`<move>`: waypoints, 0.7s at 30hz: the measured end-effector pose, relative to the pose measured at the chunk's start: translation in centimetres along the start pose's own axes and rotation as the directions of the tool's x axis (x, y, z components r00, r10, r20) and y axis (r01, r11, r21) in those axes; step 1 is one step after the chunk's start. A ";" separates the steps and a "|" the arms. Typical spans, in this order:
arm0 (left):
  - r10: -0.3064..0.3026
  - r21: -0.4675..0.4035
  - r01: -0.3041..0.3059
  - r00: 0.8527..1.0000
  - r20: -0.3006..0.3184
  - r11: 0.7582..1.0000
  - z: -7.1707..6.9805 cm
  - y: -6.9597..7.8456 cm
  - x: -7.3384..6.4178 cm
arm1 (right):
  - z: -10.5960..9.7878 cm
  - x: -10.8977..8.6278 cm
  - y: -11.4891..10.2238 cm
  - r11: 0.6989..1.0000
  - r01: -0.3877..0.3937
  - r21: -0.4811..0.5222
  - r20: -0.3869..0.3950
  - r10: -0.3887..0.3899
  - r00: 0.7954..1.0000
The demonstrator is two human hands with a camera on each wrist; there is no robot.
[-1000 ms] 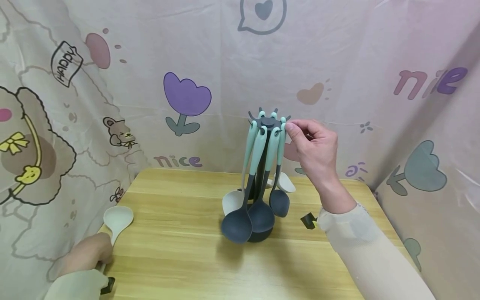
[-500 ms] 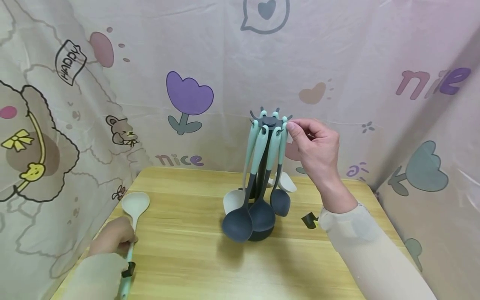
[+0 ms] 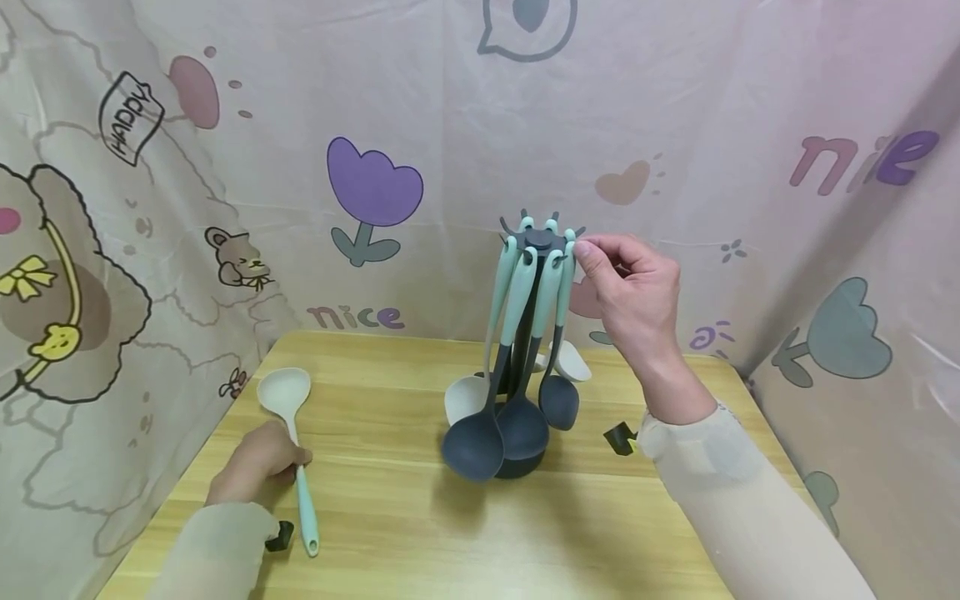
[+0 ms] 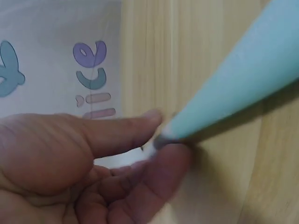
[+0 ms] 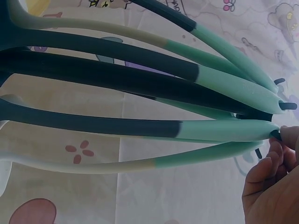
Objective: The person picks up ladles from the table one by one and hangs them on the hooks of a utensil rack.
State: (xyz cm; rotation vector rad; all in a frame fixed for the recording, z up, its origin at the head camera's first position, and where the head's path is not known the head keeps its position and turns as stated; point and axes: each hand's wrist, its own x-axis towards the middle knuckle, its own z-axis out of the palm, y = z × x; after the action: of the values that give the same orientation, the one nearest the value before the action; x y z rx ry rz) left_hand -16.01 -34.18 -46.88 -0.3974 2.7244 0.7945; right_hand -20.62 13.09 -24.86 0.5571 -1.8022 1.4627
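A white ladle (image 3: 285, 390) with a mint handle lies at the left of the table, bowl toward the back. My left hand (image 3: 258, 462) pinches its shaft between thumb and fingers; the left wrist view shows the mint handle (image 4: 233, 84) running off up and right. A dark utensil rack (image 3: 538, 242) stands mid-table with several dark and white utensils hanging by mint handles. At its top right, my right hand (image 3: 637, 287) pinches the handle end of a dark grey spoon (image 3: 559, 402) at its hook. Those fingers partly hide the hook in the right wrist view.
The wooden table (image 3: 375, 517) ends at a printed cloth (image 3: 450, 150) at the back and sides. A black tag (image 3: 620, 438) shows beside the right sleeve (image 3: 720, 475), and another black piece (image 3: 280, 536) by the left sleeve.
My left hand has come in from the left edge, moving right and toward the back with the white ladle. The right hand keeps its hold at the rack's top.
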 end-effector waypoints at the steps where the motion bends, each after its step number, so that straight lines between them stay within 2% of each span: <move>1: -0.006 -0.016 0.006 1.000 0.015 1.000 0.2 0.1 -0.1 | 0.0 0.0 0.0 1.000 0.001 0.002 0.000 -0.001 1.000; 4: 0.005 -0.029 -0.004 0.999 0.046 1.000 0.5 0.4 -0.6 | 0.1 0.0 0.0 1.000 0.003 0.008 -0.002 -0.003 1.000; 9: 0.089 -0.051 -0.087 0.995 0.040 0.995 0.5 1.5 -1.2 | 0.2 0.1 0.0 1.000 0.005 0.013 0.001 -0.005 1.000; 15: 0.165 -0.178 -0.158 0.986 0.028 0.971 0.1 3.3 -1.8 | 0.2 -0.1 -0.1 1.000 0.005 0.006 0.000 -0.005 1.000; 17: 0.195 -0.205 -0.184 0.980 0.030 0.961 -0.1 3.9 -1.9 | 0.2 -0.1 -0.1 1.000 0.008 0.003 0.000 -0.008 1.000; 21: 0.274 -0.233 -0.256 0.960 0.048 0.938 -0.6 4.9 -2.1 | 0.3 -0.1 -0.1 1.000 0.010 -0.003 -0.001 -0.010 1.000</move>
State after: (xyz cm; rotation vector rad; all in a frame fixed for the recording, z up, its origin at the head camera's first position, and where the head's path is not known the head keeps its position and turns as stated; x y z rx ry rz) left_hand -15.80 -30.14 -43.35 -0.0370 2.6534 1.1701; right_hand -20.51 12.77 -24.89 0.5632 -1.7984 1.4536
